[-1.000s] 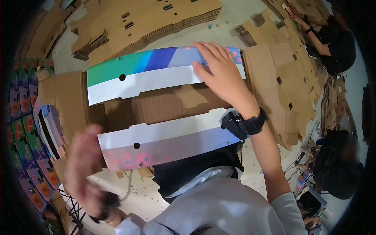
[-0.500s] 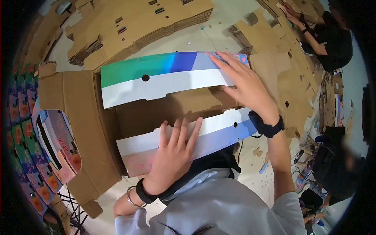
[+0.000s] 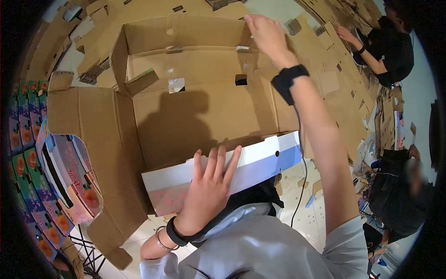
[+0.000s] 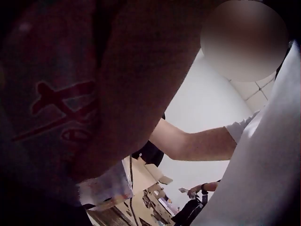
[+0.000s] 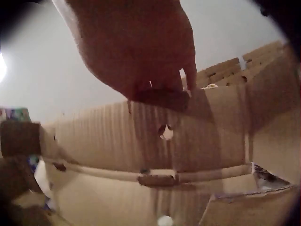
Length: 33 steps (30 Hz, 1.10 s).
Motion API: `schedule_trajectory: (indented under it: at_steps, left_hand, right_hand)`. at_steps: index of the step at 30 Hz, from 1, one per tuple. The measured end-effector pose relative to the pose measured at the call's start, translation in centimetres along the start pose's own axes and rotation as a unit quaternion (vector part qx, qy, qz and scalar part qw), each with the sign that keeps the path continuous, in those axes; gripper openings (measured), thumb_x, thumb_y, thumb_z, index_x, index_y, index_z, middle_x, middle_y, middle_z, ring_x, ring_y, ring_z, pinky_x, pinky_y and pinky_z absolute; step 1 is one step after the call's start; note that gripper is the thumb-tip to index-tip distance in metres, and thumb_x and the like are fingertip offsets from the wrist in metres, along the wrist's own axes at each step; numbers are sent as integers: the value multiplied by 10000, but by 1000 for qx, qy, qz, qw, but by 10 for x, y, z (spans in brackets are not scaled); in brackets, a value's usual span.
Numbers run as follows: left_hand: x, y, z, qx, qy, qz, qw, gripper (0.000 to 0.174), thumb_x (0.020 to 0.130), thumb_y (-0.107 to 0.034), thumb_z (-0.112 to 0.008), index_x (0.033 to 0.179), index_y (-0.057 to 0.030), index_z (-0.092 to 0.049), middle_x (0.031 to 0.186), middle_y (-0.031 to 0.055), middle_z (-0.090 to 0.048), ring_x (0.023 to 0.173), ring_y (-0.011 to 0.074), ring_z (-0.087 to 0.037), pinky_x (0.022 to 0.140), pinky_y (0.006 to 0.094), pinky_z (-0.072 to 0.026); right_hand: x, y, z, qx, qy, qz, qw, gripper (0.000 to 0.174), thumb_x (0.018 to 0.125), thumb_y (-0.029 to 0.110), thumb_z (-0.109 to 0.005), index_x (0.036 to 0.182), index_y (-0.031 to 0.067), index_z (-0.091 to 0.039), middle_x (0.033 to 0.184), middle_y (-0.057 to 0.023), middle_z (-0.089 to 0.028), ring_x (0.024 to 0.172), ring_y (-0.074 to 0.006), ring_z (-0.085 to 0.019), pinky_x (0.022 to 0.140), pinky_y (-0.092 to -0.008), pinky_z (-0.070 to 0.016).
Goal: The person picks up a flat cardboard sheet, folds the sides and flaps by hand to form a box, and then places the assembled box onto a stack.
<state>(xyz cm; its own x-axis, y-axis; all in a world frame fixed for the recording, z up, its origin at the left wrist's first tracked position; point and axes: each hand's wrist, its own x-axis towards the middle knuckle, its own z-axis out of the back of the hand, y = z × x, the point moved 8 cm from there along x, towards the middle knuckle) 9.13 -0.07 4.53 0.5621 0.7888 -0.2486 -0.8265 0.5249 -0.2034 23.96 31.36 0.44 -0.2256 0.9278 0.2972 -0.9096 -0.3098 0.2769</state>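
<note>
An unfolded cardboard box (image 3: 186, 111) lies in front of me, its brown inside showing. My left hand (image 3: 207, 190) rests with spread, straight fingers on the near flap (image 3: 260, 160), which is white with blue and pink print. At the far side, my right hand (image 3: 270, 39) grips the edge of the far flap (image 3: 209, 35) near its right end. That flap stands raised, brown face toward me. In the right wrist view the fingers hook over the top edge of the brown panel (image 5: 103, 136). The left wrist view is mostly dark, with red lettering on the printed cardboard (image 4: 61, 103).
Side flaps (image 3: 88, 111) spread out left of the box. Printed boxes (image 3: 28, 172) are stacked at far left. Flat brown cardboard (image 3: 334, 79) lies to the right and behind. A cable (image 3: 302, 186) hangs from the right wrist. Other people (image 3: 392, 51) work at the right.
My right hand has swung the far flap up and away, so its colored print no longer faces me. My left hand came from the left side onto the near flap and stays there.
</note>
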Motion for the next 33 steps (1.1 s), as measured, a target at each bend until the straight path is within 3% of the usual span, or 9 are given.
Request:
schedule_trajectory:
  at_steps: [2,6,8,12,16,19,21,24,33]
  left_hand:
    - [-1,1,0,2,4,4,1000,1112,647,-342,-803,1557,-123,-203,1353,163,-464,1276,306,-451,1123,539,-270]
    - [-3,8,-1,-17,6,8,1000,1139,632,-359,-820,1559,-133,-199,1353,153,-459,1278,302,-445,1129,536,-268]
    - [-2,12,0,-35,16,5,999,1163,618,-380,-839,1559,-141,-199,1359,148,-450,1279,302,-441,1133,536,-263]
    - [-1,15,1,-50,16,6,999,1180,609,-393,-852,1559,-143,-197,1366,145,-443,1284,302,-434,1137,540,-255]
    - [-1,16,1,-60,16,14,998,1166,611,-377,-847,1557,-141,-208,1383,145,-434,1293,303,-426,1140,544,-247]
    - [-2,17,0,-73,13,22,997,1147,618,-368,-841,1555,-144,-218,1393,147,-429,1300,303,-421,1141,544,-244]
    - [-1,14,-1,-81,11,28,996,1135,623,-362,-836,1554,-146,-223,1396,148,-427,1303,303,-419,1141,544,-244]
    - [-2,13,0,-97,-7,26,995,1108,638,-354,-826,1550,-143,-234,1394,152,-428,1304,305,-419,1137,548,-247]
    - [-4,8,1,-118,-31,28,992,1079,665,-289,-812,1546,-96,-218,1346,174,-444,1262,322,-450,1096,574,-287]
  right_hand:
    - [-3,24,9,-99,-228,104,963,275,983,283,-507,967,55,-661,852,-206,-667,825,-401,-649,715,-519,-496]
    - [0,51,5,-101,-207,109,967,197,956,236,-542,1025,76,-633,931,-167,-662,882,-362,-651,730,-519,-505]
    - [0,63,-19,55,42,12,998,227,945,239,-564,1122,101,-599,1104,-122,-654,1028,-327,-623,794,-480,-495]
    - [-22,99,-25,66,29,122,990,441,931,247,-575,1338,118,-467,1243,-139,-608,1122,-350,-580,908,-456,-479]
    - [-19,93,-38,72,5,107,992,486,969,319,-526,1396,106,-436,1405,-159,-506,1260,-342,-504,1027,-467,-417]
    - [-24,78,-83,69,100,49,991,554,1000,419,-447,1452,102,-400,1516,-151,-390,1371,-327,-404,1119,-494,-322]
    - [-44,67,-130,48,269,29,961,579,1003,467,-371,1456,109,-415,1525,-167,-376,1390,-331,-386,1143,-529,-290]
    - [-55,66,-142,37,289,17,956,578,995,478,-371,1437,116,-456,1494,-160,-425,1366,-322,-420,1151,-520,-274]
    - [-83,106,20,99,394,167,899,486,979,416,-492,1343,101,-562,1345,-142,-581,1259,-333,-502,1088,-448,-325]
